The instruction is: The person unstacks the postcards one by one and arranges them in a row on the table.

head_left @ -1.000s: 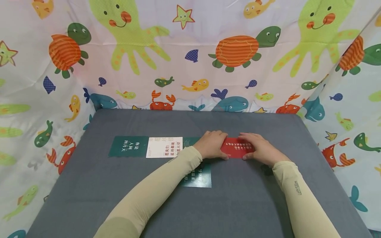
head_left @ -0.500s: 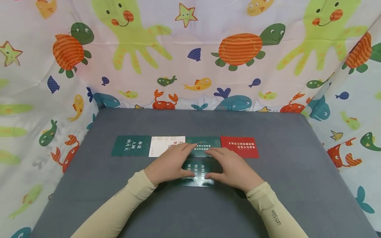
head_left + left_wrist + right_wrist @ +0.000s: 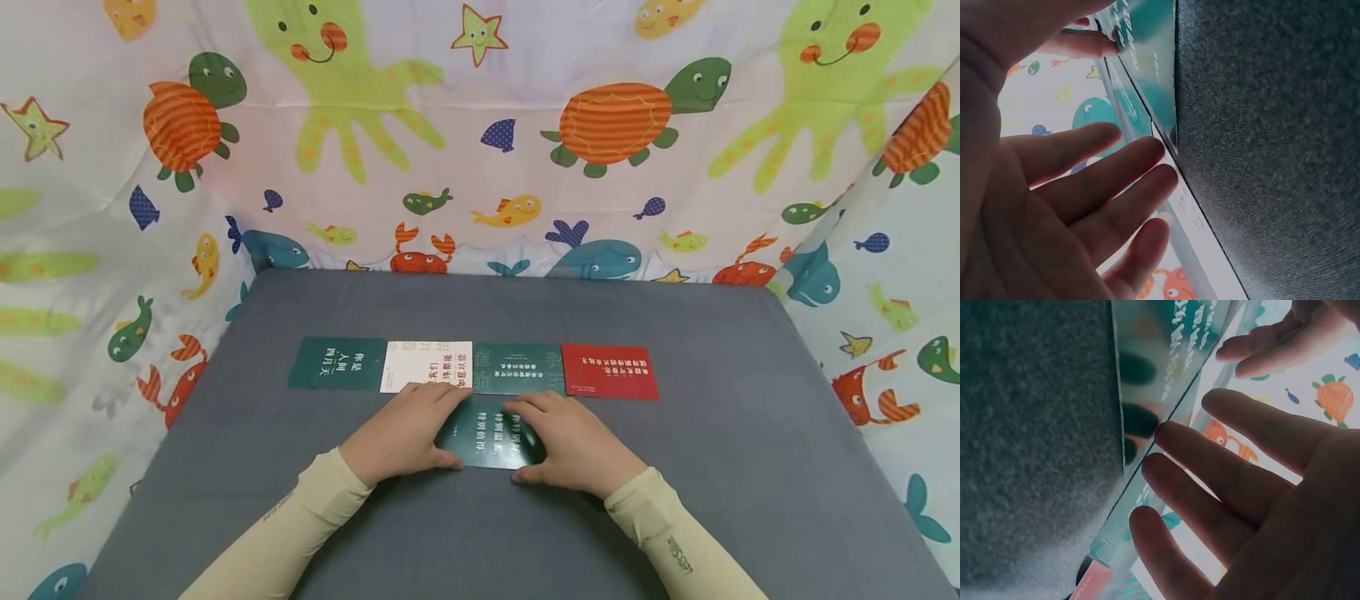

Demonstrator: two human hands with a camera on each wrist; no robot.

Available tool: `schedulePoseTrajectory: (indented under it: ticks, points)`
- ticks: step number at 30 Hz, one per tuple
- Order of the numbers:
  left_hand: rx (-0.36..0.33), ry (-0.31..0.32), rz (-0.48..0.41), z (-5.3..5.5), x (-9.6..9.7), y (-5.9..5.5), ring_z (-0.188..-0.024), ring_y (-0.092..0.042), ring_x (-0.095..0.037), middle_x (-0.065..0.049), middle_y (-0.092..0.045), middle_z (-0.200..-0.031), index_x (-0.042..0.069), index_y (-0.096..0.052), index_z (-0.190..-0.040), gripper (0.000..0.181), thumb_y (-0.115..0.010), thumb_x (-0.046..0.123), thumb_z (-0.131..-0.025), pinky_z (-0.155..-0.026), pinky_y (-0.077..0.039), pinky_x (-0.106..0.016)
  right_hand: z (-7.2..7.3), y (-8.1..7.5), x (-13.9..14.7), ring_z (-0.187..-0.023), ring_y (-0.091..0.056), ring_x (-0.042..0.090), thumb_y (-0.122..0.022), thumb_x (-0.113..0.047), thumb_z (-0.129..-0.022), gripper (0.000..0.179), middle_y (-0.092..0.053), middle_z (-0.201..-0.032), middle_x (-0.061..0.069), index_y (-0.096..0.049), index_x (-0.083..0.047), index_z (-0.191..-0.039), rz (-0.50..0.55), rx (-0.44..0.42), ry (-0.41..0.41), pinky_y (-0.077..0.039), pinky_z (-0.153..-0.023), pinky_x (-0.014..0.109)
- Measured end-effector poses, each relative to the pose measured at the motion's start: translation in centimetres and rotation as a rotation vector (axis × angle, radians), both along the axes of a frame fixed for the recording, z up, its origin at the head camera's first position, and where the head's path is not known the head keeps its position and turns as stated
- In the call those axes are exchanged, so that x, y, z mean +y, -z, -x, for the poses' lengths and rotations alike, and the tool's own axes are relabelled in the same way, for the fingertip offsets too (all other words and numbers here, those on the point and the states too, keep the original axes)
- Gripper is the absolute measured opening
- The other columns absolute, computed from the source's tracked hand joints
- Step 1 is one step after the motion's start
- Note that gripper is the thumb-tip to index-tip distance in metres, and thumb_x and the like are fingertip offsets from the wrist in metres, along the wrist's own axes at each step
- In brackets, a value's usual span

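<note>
A glossy dark green card [image 3: 487, 437] with white writing lies on the grey cloth, below a row of cards. My left hand [image 3: 401, 433] is at its left side and my right hand [image 3: 576, 442] at its right, thumbs towards the near edge. In both wrist views the fingers are spread and fairly straight, pinching nothing. Whether any fingertip touches the card is hard to tell. The row behind holds a green card [image 3: 337, 363], a white card [image 3: 420, 367] partly behind my left fingers, another green card [image 3: 517, 368] and a red card [image 3: 609, 372].
Grey cloth [image 3: 712, 500] covers the table. A curtain [image 3: 465, 150] printed with sea animals stands behind the table's far edge and along both sides.
Both hands have left the red card at the right end of the row and come left and nearer, to either side of the front green card. The cards lie in the same arrangement.
</note>
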State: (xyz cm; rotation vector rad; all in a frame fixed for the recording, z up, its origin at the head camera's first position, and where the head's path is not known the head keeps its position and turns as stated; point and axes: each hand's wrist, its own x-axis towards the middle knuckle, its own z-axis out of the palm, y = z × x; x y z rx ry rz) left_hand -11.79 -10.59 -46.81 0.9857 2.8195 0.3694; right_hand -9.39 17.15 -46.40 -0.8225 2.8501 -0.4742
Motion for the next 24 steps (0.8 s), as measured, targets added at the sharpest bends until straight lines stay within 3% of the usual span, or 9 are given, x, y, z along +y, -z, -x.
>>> schedulePoseTrajectory:
  ticks: [6,24]
  points:
    - [-0.038,-0.004,0.018,-0.16,0.00,-0.13,-0.141,-0.060,-0.024,-0.003,-0.064,-0.153,0.014,-0.056,-0.157,0.095,-0.093,0.055,-0.080,-0.124,-0.042,-0.049,0.06,0.08,-0.23,-0.136,-0.060,0.027,-0.095,-0.048,-0.079,0.084,-0.063,-0.149,0.003,-0.063,-0.017,-0.151,-0.002,-0.020,-0.006,-0.052,-0.116,0.052]
    - [-0.026,0.028,0.002,0.00,0.17,-0.20,-0.133,-0.061,-0.022,-0.004,-0.066,-0.146,0.013,-0.059,-0.155,0.093,-0.096,0.052,-0.079,-0.118,-0.047,-0.048,0.16,0.37,-0.20,-0.130,-0.062,0.023,-0.096,-0.046,-0.078,0.082,-0.063,-0.146,0.001,-0.065,-0.020,-0.149,0.017,-0.028,0.009,-0.054,-0.113,0.050]
